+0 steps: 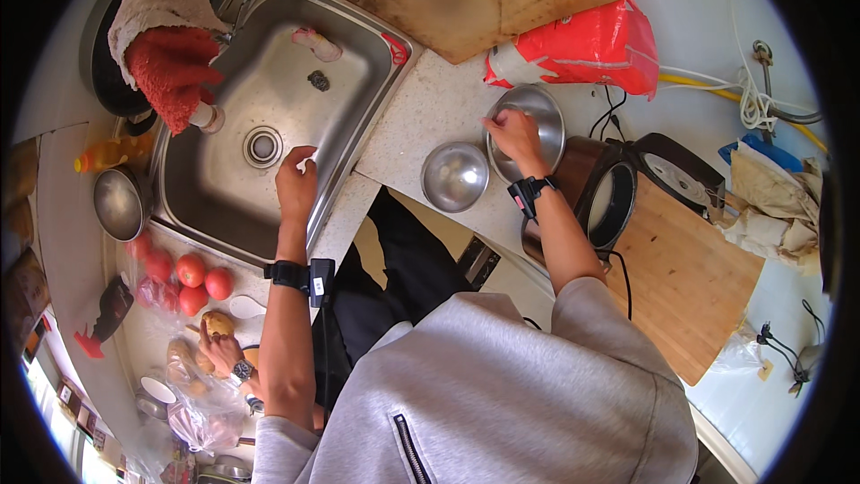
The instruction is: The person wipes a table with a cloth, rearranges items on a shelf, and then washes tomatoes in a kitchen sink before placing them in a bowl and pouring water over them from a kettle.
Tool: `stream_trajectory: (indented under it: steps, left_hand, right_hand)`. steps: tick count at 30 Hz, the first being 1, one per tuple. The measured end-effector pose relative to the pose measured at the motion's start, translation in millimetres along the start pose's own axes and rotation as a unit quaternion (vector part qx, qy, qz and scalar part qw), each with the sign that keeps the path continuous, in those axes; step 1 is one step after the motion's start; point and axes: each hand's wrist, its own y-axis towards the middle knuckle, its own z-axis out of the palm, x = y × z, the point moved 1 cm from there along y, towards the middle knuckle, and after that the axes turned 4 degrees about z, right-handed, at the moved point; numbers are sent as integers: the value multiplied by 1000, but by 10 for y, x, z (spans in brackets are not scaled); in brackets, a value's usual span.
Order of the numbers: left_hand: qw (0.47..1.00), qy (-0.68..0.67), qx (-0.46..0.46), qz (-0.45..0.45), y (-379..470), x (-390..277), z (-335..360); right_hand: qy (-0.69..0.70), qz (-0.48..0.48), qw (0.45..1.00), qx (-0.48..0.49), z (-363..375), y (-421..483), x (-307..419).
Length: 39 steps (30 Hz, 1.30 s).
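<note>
My left hand [297,181] is over the near side of the stainless steel sink [259,240], fingers curled; a small white patch shows by the fingertips, too small to name. My right hand [516,136] is above the larger steel bowl [547,114], fingers bent together; whether it grips anything is hidden. A smaller steel bowl [455,177] stands beside it on the counter. In the sink lie a steel wool scourer [318,81] and a pink and white crumpled item [318,45]. A red-handled tool [395,49] rests on the sink's rim.
At left, another person's hand [222,351] touches a potato [218,324] near tomatoes [191,270] and a white spoon [247,307]. An open rice cooker [571,161] stands right, by a wooden board [685,282]. A red bag [591,47] lies behind the bowls. Towels [171,60] hang over the sink's left.
</note>
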Motion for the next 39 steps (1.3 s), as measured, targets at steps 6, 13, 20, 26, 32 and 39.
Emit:
stream_trajectory:
  steps: [6, 13, 20, 26, 32, 39]
  left_hand:
    - [997, -57, 57, -21, 115, -407, 83]
    - [953, 7, 304, 11, -216, -1262, 805]
    - [949, -28, 312, -37, -804, -1236, 1321]
    - [967, -114, 226, -42, -742, -1071, 1102]
    - [903, -398, 24, -156, -366, -1286, -285]
    - [910, -352, -154, -157, -789, -686, -1093]
  right_hand:
    - [-95, -42, 994, -18, 112, -165, 379]
    - [-128, -84, 987, -53, -31, -535, 188]
    - [-89, -28, 992, -89, -714, -882, -30]
    - [-20, -271, 958, -95, -1270, -1561, 638]
    - [-98, -501, 859, -23, -880, -1945, 1744]
    - [76, -560, 825, -5, 63, -1650, 2679]
